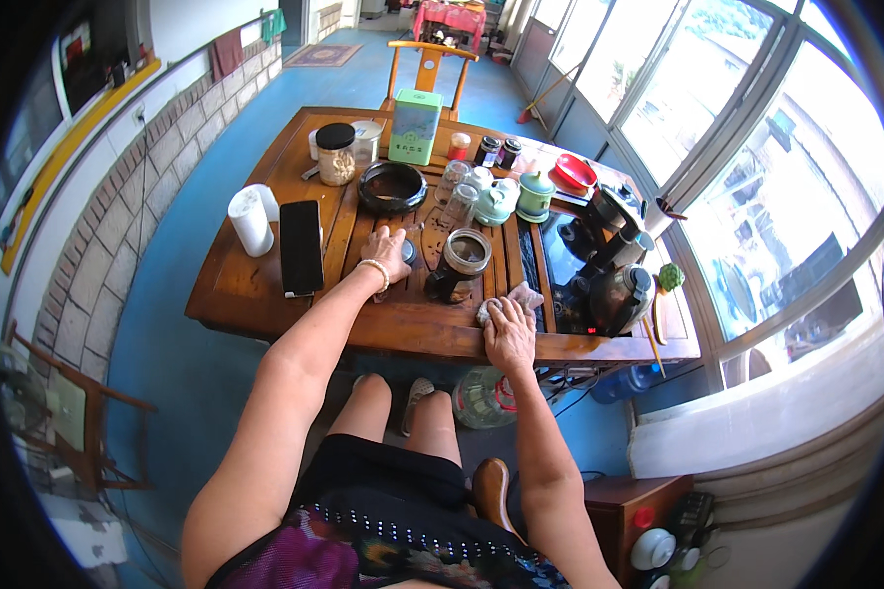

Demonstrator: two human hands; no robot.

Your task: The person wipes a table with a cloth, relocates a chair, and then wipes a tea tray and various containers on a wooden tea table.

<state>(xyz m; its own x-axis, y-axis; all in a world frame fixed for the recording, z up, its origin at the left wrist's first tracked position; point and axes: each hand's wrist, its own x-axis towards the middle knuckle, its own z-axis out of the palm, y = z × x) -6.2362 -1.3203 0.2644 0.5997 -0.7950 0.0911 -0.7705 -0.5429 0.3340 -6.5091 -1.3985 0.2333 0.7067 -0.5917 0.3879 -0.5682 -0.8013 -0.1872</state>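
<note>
My left hand (384,252) is palm down on the slatted wooden tea table (427,335), a beaded bracelet at its wrist. Between its thumb and index finger shows a small round grey lid (408,252); what lies under the palm is hidden. Near the table's front edge, my right hand (510,331) rests on a crumpled, patterned cloth (527,296), gripping part of it. Standing between the two hands is an uncapped glass jar (465,254) with a black handle, dark inside. Scattered dark bits (436,221), perhaps tea leaves, lie on the tray behind it.
Left are a paper roll (251,223) and a black smartphone (301,248). Behind stand a black bowl (392,188), a lidded jar (336,156), a green tin (415,129), drinking glasses (460,204) and a teapot (495,204). An electric kettle (619,298) sits right, a water bottle (479,401) below.
</note>
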